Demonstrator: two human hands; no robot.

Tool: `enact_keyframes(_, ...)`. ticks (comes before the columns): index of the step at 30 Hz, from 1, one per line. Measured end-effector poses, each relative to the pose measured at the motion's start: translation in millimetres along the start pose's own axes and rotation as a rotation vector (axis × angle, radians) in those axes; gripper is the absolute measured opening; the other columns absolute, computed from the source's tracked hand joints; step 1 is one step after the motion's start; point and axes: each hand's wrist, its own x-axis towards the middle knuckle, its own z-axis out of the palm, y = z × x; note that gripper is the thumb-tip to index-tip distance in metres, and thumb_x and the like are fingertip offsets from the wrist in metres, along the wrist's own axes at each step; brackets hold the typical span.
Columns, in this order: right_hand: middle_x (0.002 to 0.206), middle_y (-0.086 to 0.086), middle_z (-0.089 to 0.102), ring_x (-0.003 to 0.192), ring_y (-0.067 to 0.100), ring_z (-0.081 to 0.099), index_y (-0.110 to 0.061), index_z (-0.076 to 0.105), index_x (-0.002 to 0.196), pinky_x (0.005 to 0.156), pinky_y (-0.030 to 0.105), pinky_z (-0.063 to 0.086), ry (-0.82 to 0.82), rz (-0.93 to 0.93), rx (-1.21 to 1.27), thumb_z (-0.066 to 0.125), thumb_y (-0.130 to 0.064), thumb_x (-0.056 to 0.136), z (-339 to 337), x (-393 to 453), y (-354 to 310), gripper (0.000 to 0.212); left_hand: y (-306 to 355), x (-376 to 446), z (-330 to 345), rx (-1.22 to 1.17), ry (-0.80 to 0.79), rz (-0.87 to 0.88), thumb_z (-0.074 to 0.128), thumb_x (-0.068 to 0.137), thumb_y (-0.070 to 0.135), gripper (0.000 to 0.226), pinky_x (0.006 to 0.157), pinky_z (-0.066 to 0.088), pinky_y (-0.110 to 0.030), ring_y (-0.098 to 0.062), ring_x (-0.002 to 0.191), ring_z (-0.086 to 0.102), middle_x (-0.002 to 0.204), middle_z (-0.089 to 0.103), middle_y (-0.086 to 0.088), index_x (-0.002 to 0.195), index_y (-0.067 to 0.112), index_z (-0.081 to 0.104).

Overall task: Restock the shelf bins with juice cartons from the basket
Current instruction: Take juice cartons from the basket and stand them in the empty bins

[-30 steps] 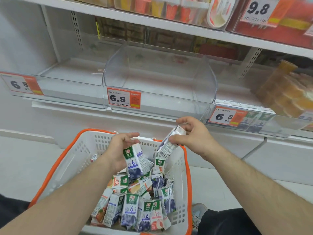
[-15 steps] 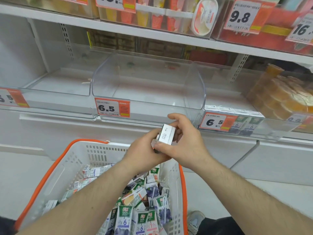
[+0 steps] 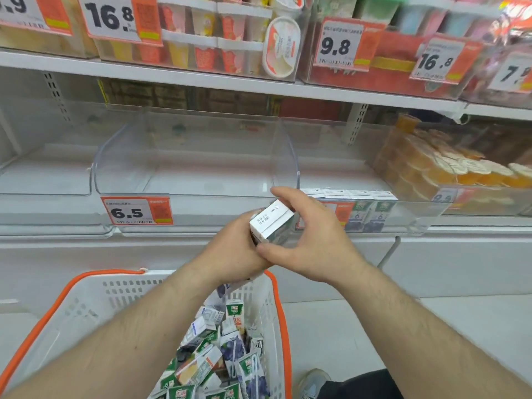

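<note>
This is a grocery shop aisle. White metal shelves (image 3: 201,79) carry clear plastic bins (image 3: 195,156) fronted by orange-and-white price tags (image 3: 136,211) reading 6.5, 9.8 and 16.8, and a white plastic shopping basket with an orange rim (image 3: 86,306) holds small juice cartons (image 3: 230,358).

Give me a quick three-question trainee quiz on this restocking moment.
1. True or false: both hands hold the cartons.
2. Which bin already has cartons along its front? A: the middle bin; B: the right bin.
3. Fill in: the middle bin's price tag reads ___.

Key: 1 true: left hand and right hand both grip them. 2 B. 3 6.5.
</note>
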Motion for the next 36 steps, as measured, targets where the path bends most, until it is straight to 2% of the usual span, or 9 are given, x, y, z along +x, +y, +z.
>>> enact_keyframes(3, 0.122, -0.013, 0.061, 0.112, 0.004, 0.054, -0.027, 0.054, 0.135, 0.094, 0.018, 0.043, 0.145, 0.033, 0.029, 0.080, -0.039, 0.069, -2, -1, 5, 0.072, 17, 15, 7, 0.020, 0.032, 0.021, 0.063, 0.068, 0.011, 0.033, 0.060, 0.048, -0.012, 0.006, 0.074, 0.063, 0.080, 0.068, 0.023, 0.085, 0.039, 0.059)
enact_keyframes(7, 0.091, -0.023, 0.063, 0.085, 0.000, 0.062, -0.025, 0.062, 0.119, 0.077, 0.017, 0.050, 0.381, 0.179, 0.192, 0.077, -0.035, 0.067, -17, 5, 20, 0.055, 28, 35, 29, 0.033, 0.139, 0.033, 0.066, 0.073, 0.022, 0.034, 0.054, 0.047, -0.017, -0.003, 0.067, 0.061, 0.078, 0.066, 0.019, 0.095, 0.047, 0.061)
enact_keyframes(12, 0.090, -0.019, 0.064, 0.079, -0.005, 0.063, -0.022, 0.061, 0.121, 0.075, 0.020, 0.053, 0.749, 0.321, 0.287, 0.075, -0.027, 0.071, -70, 24, 51, 0.052, 26, 58, 53, 0.369, 0.199, 0.090, 0.064, 0.081, 0.014, 0.069, 0.090, 0.046, -0.031, -0.022, 0.103, 0.061, 0.144, 0.037, 0.012, 0.143, 0.034, 0.041)
enact_keyframes(16, 0.104, -0.026, 0.056, 0.093, -0.010, 0.057, -0.023, 0.048, 0.139, 0.081, 0.008, 0.046, 0.893, 0.396, 0.103, 0.070, -0.026, 0.081, -109, 32, 91, 0.062, 25, 65, 71, 0.636, 0.111, 0.023, 0.051, 0.080, 0.002, 0.087, 0.075, 0.047, -0.034, -0.029, 0.107, 0.056, 0.160, -0.001, 0.016, 0.152, 0.040, 0.019)
enact_keyframes(18, 0.123, -0.011, 0.057, 0.113, 0.007, 0.055, -0.021, 0.047, 0.141, 0.100, 0.025, 0.045, 0.905, 0.431, -0.015, 0.069, -0.028, 0.083, -116, 32, 114, 0.062, 24, 69, 78, 0.673, 0.077, -0.018, 0.049, 0.079, -0.001, 0.093, 0.069, 0.040, -0.032, -0.030, 0.106, 0.054, 0.161, -0.011, 0.016, 0.153, 0.041, 0.011)
enact_keyframes(22, 0.135, 0.000, 0.049, 0.121, 0.011, 0.045, -0.016, 0.046, 0.141, 0.098, 0.018, 0.028, 0.810, 0.498, -0.160, 0.067, -0.031, 0.089, -120, 30, 155, 0.059, 12, 75, 87, 0.744, 0.062, -0.059, 0.050, 0.078, -0.001, 0.097, 0.061, 0.040, -0.031, -0.025, 0.091, 0.054, 0.161, -0.015, 0.011, 0.153, 0.039, 0.003)
enact_keyframes(27, 0.118, 0.001, 0.064, 0.129, 0.028, 0.041, -0.024, 0.057, 0.123, 0.115, 0.057, 0.014, 0.576, 0.722, -0.402, 0.055, -0.054, 0.087, -105, 33, 190, 0.046, 6, 75, 91, 0.740, 0.073, -0.075, 0.052, 0.077, 0.001, 0.098, 0.059, 0.038, -0.029, -0.021, 0.078, 0.045, 0.160, -0.011, 0.012, 0.153, 0.039, 0.003)
enact_keyframes(31, 0.128, 0.003, 0.063, 0.142, 0.027, 0.025, -0.037, 0.059, 0.131, 0.115, 0.058, 0.003, 0.434, 0.819, -0.465, 0.044, -0.059, 0.091, -106, 34, 192, 0.048, 5, 75, 90, 0.725, 0.073, -0.066, 0.052, 0.077, 0.001, 0.098, 0.058, 0.036, -0.028, -0.021, 0.077, 0.044, 0.160, -0.009, 0.013, 0.153, 0.040, 0.004)
enact_keyframes(36, 0.141, 0.007, 0.054, 0.147, 0.025, 0.015, -0.033, 0.063, 0.129, 0.117, 0.057, -0.007, 0.345, 0.864, -0.483, 0.042, -0.048, 0.095, -108, 34, 186, 0.043, 6, 76, 89, 0.686, 0.081, -0.058, 0.053, 0.077, -0.001, 0.098, 0.059, 0.037, -0.027, -0.018, 0.082, 0.044, 0.160, -0.006, 0.014, 0.153, 0.039, 0.006)
